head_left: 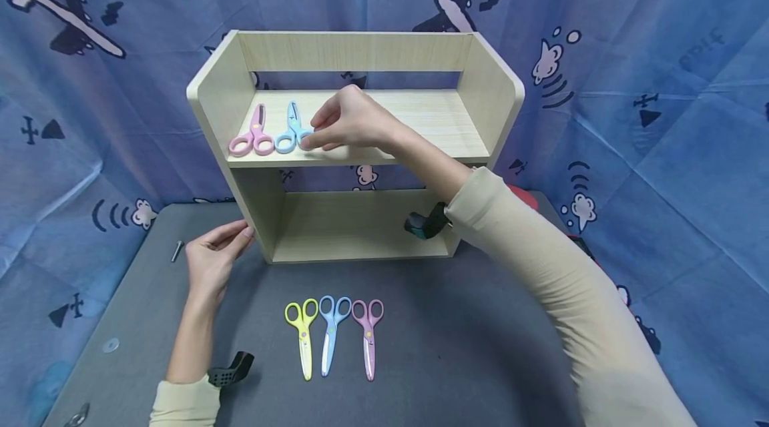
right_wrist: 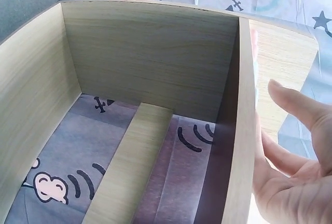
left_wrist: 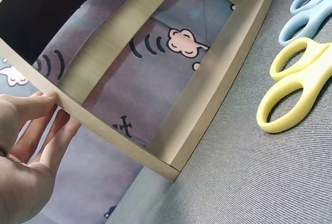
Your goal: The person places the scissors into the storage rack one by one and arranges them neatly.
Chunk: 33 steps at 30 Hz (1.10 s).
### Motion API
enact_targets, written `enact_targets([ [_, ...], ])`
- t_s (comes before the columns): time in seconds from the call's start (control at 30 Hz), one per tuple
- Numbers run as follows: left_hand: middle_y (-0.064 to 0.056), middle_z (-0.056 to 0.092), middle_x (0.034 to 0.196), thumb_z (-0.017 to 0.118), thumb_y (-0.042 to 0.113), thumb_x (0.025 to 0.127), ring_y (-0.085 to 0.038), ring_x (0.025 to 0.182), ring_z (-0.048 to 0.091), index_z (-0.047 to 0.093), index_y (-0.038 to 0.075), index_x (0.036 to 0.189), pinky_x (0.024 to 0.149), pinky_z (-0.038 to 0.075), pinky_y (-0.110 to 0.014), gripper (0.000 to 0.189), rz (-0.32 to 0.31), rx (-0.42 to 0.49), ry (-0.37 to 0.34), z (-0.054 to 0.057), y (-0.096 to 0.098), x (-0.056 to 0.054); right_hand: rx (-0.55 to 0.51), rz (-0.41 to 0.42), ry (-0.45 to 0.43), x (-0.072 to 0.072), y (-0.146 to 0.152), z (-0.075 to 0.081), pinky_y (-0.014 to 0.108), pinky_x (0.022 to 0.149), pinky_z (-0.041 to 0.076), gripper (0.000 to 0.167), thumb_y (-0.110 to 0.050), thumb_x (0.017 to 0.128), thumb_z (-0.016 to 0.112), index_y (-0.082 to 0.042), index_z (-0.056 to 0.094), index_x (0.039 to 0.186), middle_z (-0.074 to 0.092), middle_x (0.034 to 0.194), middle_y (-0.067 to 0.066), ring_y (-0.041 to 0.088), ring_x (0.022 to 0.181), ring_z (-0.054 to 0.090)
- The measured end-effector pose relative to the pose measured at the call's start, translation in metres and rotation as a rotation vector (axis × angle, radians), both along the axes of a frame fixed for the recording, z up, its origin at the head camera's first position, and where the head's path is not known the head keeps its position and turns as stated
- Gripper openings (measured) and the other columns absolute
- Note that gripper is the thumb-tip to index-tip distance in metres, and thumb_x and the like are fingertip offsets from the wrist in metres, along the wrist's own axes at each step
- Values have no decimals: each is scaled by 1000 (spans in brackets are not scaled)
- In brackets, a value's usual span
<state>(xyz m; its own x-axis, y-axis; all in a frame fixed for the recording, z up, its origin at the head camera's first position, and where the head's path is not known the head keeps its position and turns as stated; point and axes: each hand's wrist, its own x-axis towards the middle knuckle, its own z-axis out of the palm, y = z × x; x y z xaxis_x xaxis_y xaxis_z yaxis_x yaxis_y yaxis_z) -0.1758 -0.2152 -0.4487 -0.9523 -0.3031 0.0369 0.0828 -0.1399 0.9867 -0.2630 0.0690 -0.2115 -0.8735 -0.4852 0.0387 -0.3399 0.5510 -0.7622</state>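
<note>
A pale wooden shelf unit point(head_left: 360, 177) has two levels. On its upper board lie pink scissors point(head_left: 257, 132) and, to their right, light-blue scissors point(head_left: 293, 128), blades toward the back. My right hand point(head_left: 354, 121) is over the blue pair, one fingertip touching the right handle loop. In the right wrist view the thumb and fingers stand apart, and the board's edge hides most of the scissors. My left hand point(head_left: 213, 257) touches the front edge of the left side panel point(left_wrist: 104, 125) with its fingertips. None of its fingers shows inside the panel.
In front of the shelf, yellow scissors point(head_left: 304, 337), blue scissors point(head_left: 331, 333) and purple scissors point(head_left: 368, 339) lie in a row, handles toward the shelf. A bolt point(head_left: 177, 251) and a clear disc point(head_left: 111, 345) lie at left. A patterned blue curtain point(head_left: 601, 147) surrounds the grey table.
</note>
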Motion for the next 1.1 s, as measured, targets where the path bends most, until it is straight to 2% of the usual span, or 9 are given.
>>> enact_targets([
  [0.17, 6, 84, 93, 84, -3, 93, -7, 86, 83, 77, -9, 121, 85, 70, -23, 30, -3, 7, 3, 0, -1, 0, -32, -3, -4, 5, 5, 1, 27, 81, 73, 47, -24, 90, 93, 3, 76, 125, 79, 112, 15, 20, 88, 82],
  [0.37, 6, 84, 93, 84, -2, 92, -7, 87, 83, 78, -8, 120, 86, 70, -24, 29, -6, 15, -3, 0, -1, 0, -3, 0, 49, 16, 16, 6, 26, 96, 67, 44, -29, 90, 92, -5, 77, 123, 81, 114, 8, 17, 102, 79],
  [0.53, 6, 84, 93, 85, -2, 92, -7, 87, 83, 79, -7, 120, 85, 70, -23, 28, -4, 12, -4, 0, -1, 0, -90, 70, 62, 33, 30, 4, 32, 96, 69, 37, -18, 91, 90, -1, 77, 121, 81, 113, 11, 20, 105, 78],
  [0.6, 6, 84, 93, 84, -2, 92, -7, 87, 83, 79, -7, 119, 85, 70, -23, 28, -3, 18, 0, 0, 0, 0, -116, 114, 66, 43, 37, 1, 32, 91, 71, 34, -14, 91, 89, 0, 76, 120, 80, 112, 13, 20, 104, 78],
  [0.77, 5, 84, 93, 84, -4, 92, -7, 86, 83, 79, -7, 118, 85, 70, -23, 26, -1, 20, 7, 0, 0, 0, -99, 223, 59, 69, 54, -16, 29, 84, 70, 30, -10, 91, 88, -3, 76, 118, 80, 111, 12, 21, 96, 80],
  [0.83, 6, 84, 93, 84, -3, 93, -7, 86, 83, 79, -7, 119, 85, 70, -23, 27, 1, 10, 9, 0, 0, 0, -87, 261, 29, 78, 60, -25, 30, 88, 70, 30, -9, 91, 88, -4, 76, 118, 80, 111, 11, 20, 97, 79],
  [0.97, 7, 84, 93, 85, -2, 92, -6, 86, 83, 79, -7, 120, 84, 70, -23, 29, 6, -10, 10, 0, 0, 1, -47, 333, -43, 92, 69, -49, 34, 91, 71, 30, -11, 93, 87, -6, 75, 120, 79, 113, 8, 15, 99, 79],
  [1.1, 7, 84, 93, 85, -1, 93, -7, 86, 83, 78, -8, 121, 86, 71, -24, 30, 6, -17, 7, 1, 1, 2, -16, 396, -106, 99, 75, -75, 36, 92, 71, 30, -13, 93, 87, -7, 75, 121, 79, 113, 8, 14, 99, 77],
])
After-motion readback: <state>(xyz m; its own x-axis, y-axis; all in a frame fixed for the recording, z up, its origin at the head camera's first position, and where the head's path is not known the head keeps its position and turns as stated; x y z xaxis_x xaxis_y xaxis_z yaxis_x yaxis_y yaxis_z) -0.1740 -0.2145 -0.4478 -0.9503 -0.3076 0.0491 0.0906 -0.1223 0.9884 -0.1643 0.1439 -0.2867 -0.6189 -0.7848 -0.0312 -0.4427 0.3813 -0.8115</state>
